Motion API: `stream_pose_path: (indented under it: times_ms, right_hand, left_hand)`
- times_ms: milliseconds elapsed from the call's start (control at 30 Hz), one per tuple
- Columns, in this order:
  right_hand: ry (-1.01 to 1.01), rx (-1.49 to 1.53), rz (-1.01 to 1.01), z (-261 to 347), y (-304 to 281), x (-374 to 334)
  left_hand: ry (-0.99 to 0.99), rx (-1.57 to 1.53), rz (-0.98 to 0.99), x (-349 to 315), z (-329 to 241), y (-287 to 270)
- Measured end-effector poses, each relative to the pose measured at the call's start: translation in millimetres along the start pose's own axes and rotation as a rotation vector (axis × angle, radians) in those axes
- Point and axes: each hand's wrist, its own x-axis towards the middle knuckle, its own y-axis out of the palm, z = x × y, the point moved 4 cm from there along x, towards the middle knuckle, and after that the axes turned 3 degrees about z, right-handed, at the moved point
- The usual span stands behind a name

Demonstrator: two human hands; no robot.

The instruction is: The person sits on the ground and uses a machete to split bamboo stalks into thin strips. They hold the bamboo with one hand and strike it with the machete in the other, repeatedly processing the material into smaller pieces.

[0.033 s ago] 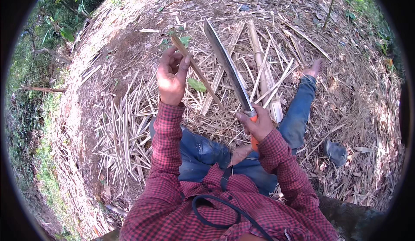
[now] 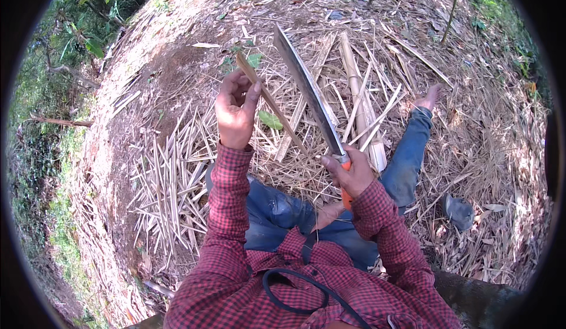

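Observation:
My left hand [image 2: 236, 114] is closed, pinching a split bamboo strip [image 2: 275, 106] near its upper end between thumb and fingers. The strip slants down to the right, its lower end above the litter between my legs. In my right hand [image 2: 355, 174] is a machete [image 2: 311, 92], gripped by its orange handle, most of which my fingers and palm cover. The long dark blade points up and away to the left, with a bright edge along its right side. Strip and blade lie apart, the strip left of the blade.
A heap of thin split strips [image 2: 171, 187] lies beside my left leg. Longer bamboo lengths [image 2: 352, 78] lie ahead, near my outstretched bare foot [image 2: 429, 98]. A green leaf [image 2: 270, 120] sits behind the strip. A dark grey object [image 2: 458, 211] rests at right on dry litter.

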Motion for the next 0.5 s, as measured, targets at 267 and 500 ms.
stream_pose_path:
  times_ms: [267,500]
  right_hand:
    - [-0.284,-0.017,0.032,80,16,-1]
    - [-0.422,-0.052,0.014,104,23,-1]
  left_hand:
    - [-0.033,0.011,-0.028,-12,-20,-3]
    - [-0.062,0.007,0.055,-19,-31,-5]
